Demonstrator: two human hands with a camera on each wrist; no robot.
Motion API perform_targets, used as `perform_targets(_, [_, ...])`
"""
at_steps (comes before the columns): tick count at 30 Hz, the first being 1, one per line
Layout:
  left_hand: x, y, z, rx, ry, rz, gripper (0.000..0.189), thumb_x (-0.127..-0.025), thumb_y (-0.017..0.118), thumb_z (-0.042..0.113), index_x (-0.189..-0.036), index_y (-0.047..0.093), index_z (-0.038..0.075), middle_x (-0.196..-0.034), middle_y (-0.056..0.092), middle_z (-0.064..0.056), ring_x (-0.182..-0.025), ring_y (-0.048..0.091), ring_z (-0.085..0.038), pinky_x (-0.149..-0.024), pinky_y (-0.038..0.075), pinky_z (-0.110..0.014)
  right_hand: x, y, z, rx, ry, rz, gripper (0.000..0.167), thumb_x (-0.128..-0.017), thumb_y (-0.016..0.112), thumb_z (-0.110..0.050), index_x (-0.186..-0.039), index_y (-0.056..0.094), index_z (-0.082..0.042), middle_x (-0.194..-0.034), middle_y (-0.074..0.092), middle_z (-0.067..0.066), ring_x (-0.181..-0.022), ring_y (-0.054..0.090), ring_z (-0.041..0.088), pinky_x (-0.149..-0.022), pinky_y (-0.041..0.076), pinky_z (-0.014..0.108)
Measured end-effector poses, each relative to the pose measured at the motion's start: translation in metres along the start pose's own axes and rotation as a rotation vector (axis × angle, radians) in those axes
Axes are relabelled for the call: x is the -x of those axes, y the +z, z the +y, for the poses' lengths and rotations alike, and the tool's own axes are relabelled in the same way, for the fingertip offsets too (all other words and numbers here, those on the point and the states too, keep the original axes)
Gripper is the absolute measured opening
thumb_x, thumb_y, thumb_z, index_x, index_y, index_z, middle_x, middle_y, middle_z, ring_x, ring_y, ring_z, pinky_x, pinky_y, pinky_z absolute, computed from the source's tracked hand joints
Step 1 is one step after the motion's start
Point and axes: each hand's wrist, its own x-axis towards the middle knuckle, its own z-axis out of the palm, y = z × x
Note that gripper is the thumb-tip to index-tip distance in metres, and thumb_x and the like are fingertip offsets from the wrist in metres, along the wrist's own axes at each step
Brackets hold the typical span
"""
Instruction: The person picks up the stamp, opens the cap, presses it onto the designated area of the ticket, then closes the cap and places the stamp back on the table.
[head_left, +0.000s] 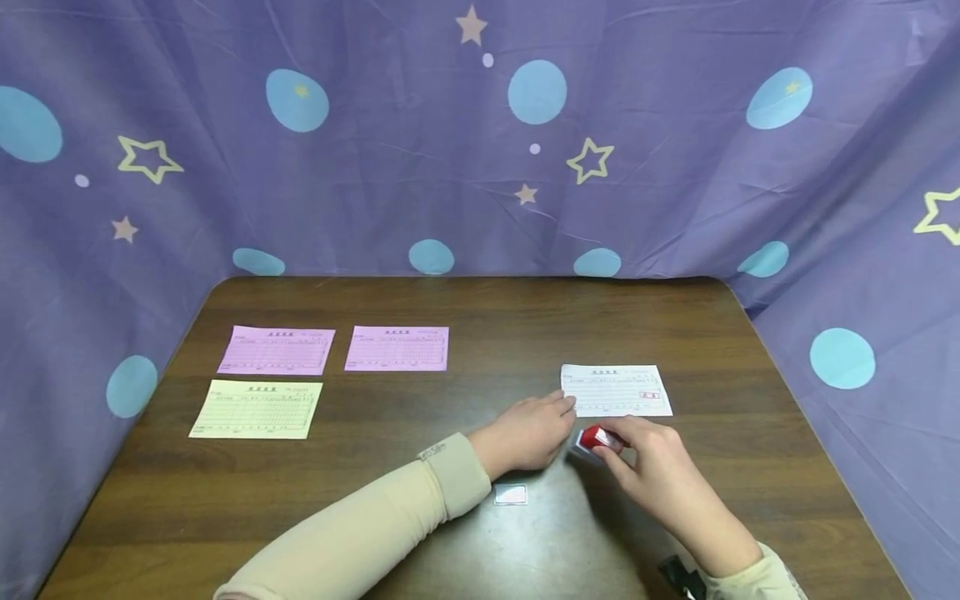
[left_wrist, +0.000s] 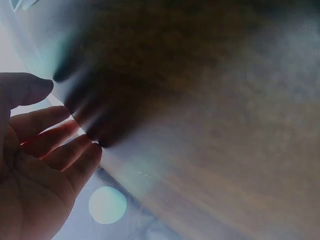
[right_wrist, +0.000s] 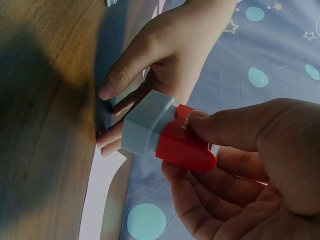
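A white printed slip (head_left: 615, 390) with a red rectangular stamp mark near its right side lies on the wooden table. My left hand (head_left: 531, 432) rests at the slip's left edge, its fingertips touching the lower left corner and its fingers stretched out. In my right hand (right_wrist: 250, 175), a red stamp (right_wrist: 186, 145) with a pale grey block at its end is pinched between thumb and fingers. The stamp is held just below the slip, close to my left hand, its block pointing toward that hand in the right wrist view.
Two pink slips (head_left: 396, 348) and a yellow-green slip (head_left: 257, 409) lie on the left part of the table (head_left: 480, 308). Near my left cuff is a small pale rectangular piece (head_left: 511, 494) with a clear rim. A purple curtain (head_left: 420, 167) surrounds the table's back and sides.
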Motion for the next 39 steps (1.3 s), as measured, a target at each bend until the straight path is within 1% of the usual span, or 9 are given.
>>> perform_targets(7, [-0.0048,-0.0014,-0.0003,0.008,-0.005,-0.027,0.042,-0.102,0.059,0.025,-0.141,0.059,0.008,-0.151,0.049,-0.007,-0.141,0.041,-0.025,-0.105,0.045,-0.041,0.0003,-0.0009,0.0008,0.002,0.009,0.001,0.027,-0.072,0.088,0.003,-0.094,0.074,-0.006,-0.082,0.065,-0.007,-0.07,0.058,0.005,-0.061,0.052,0.032])
perform_targets(13, [-0.0077,-0.0021,0.0001,0.001,-0.001,-0.044,0.044,-0.104,0.057,0.027,-0.145,0.057,0.01,-0.153,0.047,-0.006,-0.142,0.04,-0.026,-0.107,0.042,-0.043,0.0006,-0.0012,0.0023,0.0,0.015,0.001,0.026,-0.072,0.087,0.002,-0.092,0.074,-0.007,-0.079,0.062,-0.011,-0.068,0.056,0.004,-0.059,0.05,0.029])
perform_targets(21, [-0.0084,-0.0025,0.0035,-0.008,-0.006,-0.055,0.047,-0.101,0.061,0.029,-0.144,0.057,0.012,-0.154,0.047,-0.004,-0.142,0.04,-0.028,-0.107,0.043,-0.044,0.0015,-0.0011,0.0024,-0.003,0.007,0.006,0.026,-0.071,0.087,0.003,-0.091,0.074,-0.007,-0.079,0.062,-0.01,-0.068,0.056,0.004,-0.059,0.05,0.029])
perform_targets(26, [-0.0082,-0.0012,0.0037,0.0,-0.019,-0.068,0.047,-0.102,0.061,0.031,-0.146,0.057,0.014,-0.155,0.046,-0.004,-0.143,0.039,-0.027,-0.108,0.041,-0.045,0.0018,-0.001,0.0023,0.001,0.007,0.006,0.026,-0.071,0.087,0.002,-0.092,0.074,-0.007,-0.079,0.063,-0.01,-0.069,0.057,0.004,-0.06,0.051,0.031])
perform_targets(31, [-0.0062,-0.0014,0.0028,-0.014,-0.009,-0.041,0.045,-0.103,0.058,0.031,-0.145,0.057,0.015,-0.154,0.047,-0.005,-0.141,0.041,-0.028,-0.106,0.043,-0.044,0.0019,-0.0011,0.0021,0.007,0.007,0.004,0.026,-0.071,0.088,0.001,-0.092,0.074,-0.007,-0.08,0.064,-0.009,-0.069,0.057,0.004,-0.06,0.052,0.031])
perform_targets(35, [-0.0042,-0.0011,0.0021,-0.028,0.013,-0.002,0.046,-0.103,0.057,0.029,-0.147,0.055,0.015,-0.153,0.047,-0.007,-0.139,0.044,-0.027,-0.105,0.045,-0.042,0.0028,-0.002,0.0011,0.015,0.004,0.01,0.027,-0.071,0.088,0.002,-0.092,0.074,-0.007,-0.081,0.065,-0.009,-0.069,0.058,0.005,-0.06,0.052,0.032])
perform_targets(39, [-0.0016,-0.0014,0.0006,-0.005,0.0,0.015,0.048,-0.104,0.055,0.028,-0.149,0.052,0.012,-0.154,0.046,-0.008,-0.138,0.045,-0.026,-0.105,0.044,-0.041,0.0029,-0.0025,0.0014,0.018,-0.001,0.011,0.026,-0.071,0.088,0.001,-0.091,0.074,-0.007,-0.08,0.065,-0.009,-0.069,0.058,0.005,-0.06,0.052,0.032])
